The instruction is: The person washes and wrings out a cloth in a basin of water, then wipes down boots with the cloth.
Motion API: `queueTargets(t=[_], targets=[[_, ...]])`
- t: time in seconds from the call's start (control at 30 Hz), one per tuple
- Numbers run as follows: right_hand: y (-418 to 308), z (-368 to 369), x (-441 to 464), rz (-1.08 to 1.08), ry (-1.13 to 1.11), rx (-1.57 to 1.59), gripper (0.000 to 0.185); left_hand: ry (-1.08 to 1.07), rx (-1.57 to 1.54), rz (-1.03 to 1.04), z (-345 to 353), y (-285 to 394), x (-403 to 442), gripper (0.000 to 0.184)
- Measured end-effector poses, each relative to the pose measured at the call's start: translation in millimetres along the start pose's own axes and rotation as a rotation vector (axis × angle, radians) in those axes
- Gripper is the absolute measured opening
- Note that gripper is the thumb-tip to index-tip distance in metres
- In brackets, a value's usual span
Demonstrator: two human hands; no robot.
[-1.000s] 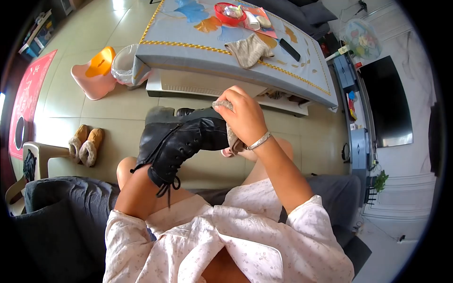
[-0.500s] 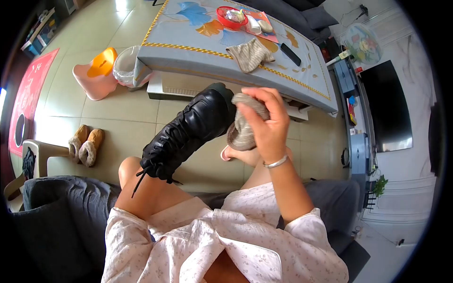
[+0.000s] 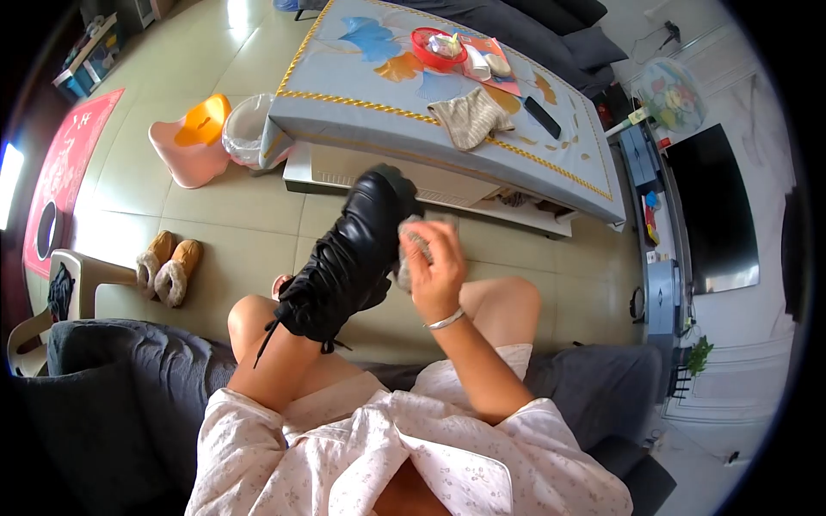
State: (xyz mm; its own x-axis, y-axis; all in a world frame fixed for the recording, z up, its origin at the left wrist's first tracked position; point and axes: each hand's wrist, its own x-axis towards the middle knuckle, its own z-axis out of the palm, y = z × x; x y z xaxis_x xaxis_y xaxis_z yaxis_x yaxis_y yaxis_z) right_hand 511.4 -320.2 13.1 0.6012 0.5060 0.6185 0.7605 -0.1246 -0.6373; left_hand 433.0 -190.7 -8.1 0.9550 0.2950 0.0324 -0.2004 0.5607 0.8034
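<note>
Examined hands first: found the right hand (image 3: 437, 271) closed, fingers bent around a bunched grey-beige cloth (image 3: 404, 267), just beside the black boot (image 3: 351, 245). Could not confirm contact, owing to blur. Could not tell the grip of the left hand, hidden inside the boot beyond the left forearm (image 3: 282, 370).

Proceeding by size, noted the draped surface (image 3: 361, 129) ahead of the knees. Judged a knock of the boot's toe against the draped edge possible, through overreach of the left arm.

Located the boot in mid-air near the left knee, toe directed away from the body. Rated twisting or sliding off as the chief hazard, given apparent support from inside alone, with a hard sideways push by the right hand as likeliest cause.

Recorded a second cloth (image 3: 469, 119) lying across the gold trim near the surface's front edge. Considered a fall to the floor plausible after any bump.

Suspected slipping of the held cloth, because of loose folds, with bare fingertips then against the leather.

Lastly, observed a dangling lace end (image 3: 265, 344). Regarded snagging as a minor risk, caused by slack.
</note>
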Motion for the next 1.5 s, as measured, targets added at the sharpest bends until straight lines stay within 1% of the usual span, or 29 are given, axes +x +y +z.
queueTargets(t=[0.03,0.07,0.13,0.2,0.23,0.27,0.33,0.4,0.43,0.53,0.6,0.67,0.7,0.77,0.8,0.87,0.9,0.93,1.0,1.07,1.1,1.2,1.33,1.43,1.5], targets=[[0.7,4.6,-11.0,0.053,-0.05,-0.004,0.012,0.002,0.0,0.004,0.4,-0.2,0.6,0.024],[9.6,10.5,-24.4,0.048,-0.094,0.035,0.014,0.005,0.006,0.011,0.0,0.9,2.1,0.025],[-0.7,9.2,-23.9,0.141,-0.093,0.107,0.013,0.011,0.012,0.029,1.0,1.8,4.5,0.025],[-6.6,-0.2,-2.7,0.016,-0.062,0.074,0.013,0.022,0.013,0.041,1.5,3.3,6.1,0.025],[-13.4,-2.9,13.5,0.026,-0.017,0.15,0.013,0.028,0.011,0.047,2.9,2.8,6.7,0.025],[-14.6,-6.1,32.5,-0.08,0.009,0.07,0.014,0.034,0.009,0.051,2.7,3.1,6.9,0.025],[-30.8,-2.3,70.0,-0.186,0.005,0.042,0.013,0.042,0.005,0.061,3.3,2.8,6.4,0.026],[-40.7,8.8,88.5,-0.169,-0.201,-0.092,0.011,0.047,0.002,0.068,1.9,3.9,4.8,0.026],[-37.9,18.5,87.8,-0.181,-0.192,-0.141,0.012,0.05,0.003,0.069,0.8,4.9,3.7,0.026],[-29.7,29.8,70.7,-0.228,-0.086,-0.066,0.012,0.069,-0.001,0.078,-6.8,8.2,1.0,0.026],[-22.9,29.1,50.3,-0.197,-0.073,-0.025,0.013,0.081,-0.002,0.083,-12.3,11.9,-2.1,0.027],[-15.0,29.1,18.7,-0.072,-0.183,-0.028,0.012,0.083,0.0,0.097,-16.6,16.0,-2.2,0.027],[-10.8,29.9,7.8,-0.075,-0.182,-0.024,0.012,0.088,0.003,0.101,-18.5,17.0,-2.1,0.027],[-5.7,33.6,-5.9,0.053,-0.225,0.095,0.013,0.098,0.011,0.109,-19.6,18.5,-3.8,0.027],[-8.4,28.6,-1.2,0.111,-0.231,0.098,0.013,0.104,0.012,0.116,-20.3,19.3,-4.0,0.027],[-13.9,21.2,19.4,0.068,-0.113,0.17,0.012,0.115,0.009,0.125,-19.1,18.7,-5.8,0.028],[-22.0,16.2,31.1,0.071,-0.075,0.18,0.011,0.117,0.007,0.128,-18.7,18.0,-6.2,0.028],[-28.6,11.8,43.3,0.025,-0.043,0.165,0.012,0.12,0.006,0.134,-18.6,17.5,-5.6,0.028],[-37.0,8.2,61.3,-0.056,-0.033,0.157,0.019,0.124,0.008,0.138,-17.8,17.9,-5.6,0.028],[-39.3,13.3,66.5,-0.094,-0.106,0.199,0.029,0.129,0.005,0.145,-17.0,18.7,-6.3,0.028],[-38.9,17.7,63.0,-0.075,-0.149,0.226,0.037,0.134,0.008,0.148,-18.2,19.2,-6.4,0.029],[-32.0,24.2,54.7,-0.243,-0.13,0.03,0.032,0.148,0.004,0.154,-21.1,19.6,-10.0,0.029],[-26.8,24.9,50.8,-0.213,-0.114,0.071,0.032,0.154,0.003,0.149,-23.6,19.1,-15.2,0.03],[-41.2,26.8,66.0,-0.274,-0.073,0.073,0.031,0.155,0.006,0.147,-24.1,18.9,-18.1,0.03],[-53.5,28.1,84.0,-0.349,-0.081,-0.054,0.028,0.155,0.01,0.139,-25.7,20.2,-23.1,0.03]])
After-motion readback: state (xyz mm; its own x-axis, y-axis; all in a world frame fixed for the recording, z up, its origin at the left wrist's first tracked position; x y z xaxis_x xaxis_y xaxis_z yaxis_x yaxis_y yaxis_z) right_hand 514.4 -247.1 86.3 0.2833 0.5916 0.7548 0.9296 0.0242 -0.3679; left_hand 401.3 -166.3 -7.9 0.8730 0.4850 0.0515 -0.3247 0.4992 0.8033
